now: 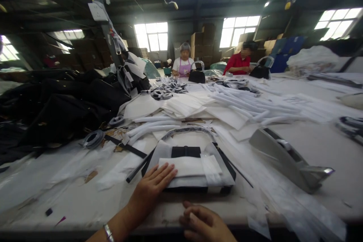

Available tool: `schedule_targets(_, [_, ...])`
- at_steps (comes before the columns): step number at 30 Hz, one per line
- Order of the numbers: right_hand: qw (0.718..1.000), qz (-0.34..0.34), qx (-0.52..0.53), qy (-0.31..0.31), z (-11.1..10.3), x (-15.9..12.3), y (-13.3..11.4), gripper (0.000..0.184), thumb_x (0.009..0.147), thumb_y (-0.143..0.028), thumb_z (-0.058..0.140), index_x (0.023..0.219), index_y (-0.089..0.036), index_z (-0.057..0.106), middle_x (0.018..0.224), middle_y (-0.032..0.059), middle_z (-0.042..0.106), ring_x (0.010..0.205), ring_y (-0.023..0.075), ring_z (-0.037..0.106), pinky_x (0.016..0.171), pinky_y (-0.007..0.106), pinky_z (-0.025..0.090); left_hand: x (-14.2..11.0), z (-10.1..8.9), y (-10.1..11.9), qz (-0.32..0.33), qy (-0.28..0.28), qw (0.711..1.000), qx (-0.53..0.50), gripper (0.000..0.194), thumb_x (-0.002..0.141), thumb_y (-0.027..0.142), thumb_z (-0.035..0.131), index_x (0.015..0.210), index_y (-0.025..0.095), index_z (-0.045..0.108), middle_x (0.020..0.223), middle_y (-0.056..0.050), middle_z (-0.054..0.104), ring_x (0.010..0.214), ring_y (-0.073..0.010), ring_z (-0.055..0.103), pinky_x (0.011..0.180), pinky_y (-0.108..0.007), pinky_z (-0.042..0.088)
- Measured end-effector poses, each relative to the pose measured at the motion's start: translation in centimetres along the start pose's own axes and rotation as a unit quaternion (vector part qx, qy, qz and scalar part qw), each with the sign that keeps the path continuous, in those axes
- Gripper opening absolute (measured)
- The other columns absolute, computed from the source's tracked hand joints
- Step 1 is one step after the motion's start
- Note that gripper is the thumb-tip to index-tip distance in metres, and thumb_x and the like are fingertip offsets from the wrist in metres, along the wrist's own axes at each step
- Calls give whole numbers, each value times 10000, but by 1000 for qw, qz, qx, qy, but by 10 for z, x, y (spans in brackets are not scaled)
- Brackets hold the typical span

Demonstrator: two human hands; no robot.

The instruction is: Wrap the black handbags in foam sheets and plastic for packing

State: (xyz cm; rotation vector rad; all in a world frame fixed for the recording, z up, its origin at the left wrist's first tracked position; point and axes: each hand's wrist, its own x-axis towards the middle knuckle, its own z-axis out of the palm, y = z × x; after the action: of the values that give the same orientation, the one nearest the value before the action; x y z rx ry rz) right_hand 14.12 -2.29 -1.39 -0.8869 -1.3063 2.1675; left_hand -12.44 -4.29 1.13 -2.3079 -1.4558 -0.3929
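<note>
A black handbag [185,152] lies flat near the table's front edge, partly wrapped in white tissue paper [195,166], its wrapped handle arching behind it. My left hand [150,189] lies flat with fingers stretched out on the left end of the tissue and bag. My right hand [202,223] hovers at the table's front edge just below the bag, fingers loosely curled, with nothing visible in them.
A grey tape dispenser [286,157] stands to the right. Black bags [56,106] are piled at the left. White paper sheets and rolled tubes [235,102] cover the middle. Rolls of strap [167,89] lie further back. Two people [184,62] work at the far end.
</note>
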Motion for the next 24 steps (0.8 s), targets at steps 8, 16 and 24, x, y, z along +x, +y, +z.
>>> schedule_targets(8, [961, -42, 270, 42, 47, 29, -18, 318, 527, -289, 931, 783, -195, 768, 698, -30, 620, 702, 97, 563, 740, 212, 455, 2, -2, -8, 26, 21, 999, -11, 591, 909, 129, 454, 1493, 206, 407, 1471, -56, 529, 1305, -220, 556, 1038, -362, 514])
schedule_targets(16, [961, -203, 186, 37, 52, 28, -35, 202, 641, -251, 866, 816, -200, 776, 1136, 41, 684, 1098, 228, 610, 956, 312, 442, 11, 6, 2, -66, 74, 995, 27, 729, 959, 401, 512, 1574, 163, 201, 1439, -125, 558, 1177, -261, 655, 931, -335, 564])
schedule_targets(24, [791, -235, -547, 141, -44, -38, -67, 365, 892, -166, 603, 1235, -274, 668, 1313, 45, 671, 1349, 282, 499, 1207, 589, 143, 19, 21, 21, -69, 84, 992, 70, 627, 982, 158, 325, 1585, 228, 170, 1467, -44, 535, 1221, -191, 624, 916, -268, 557])
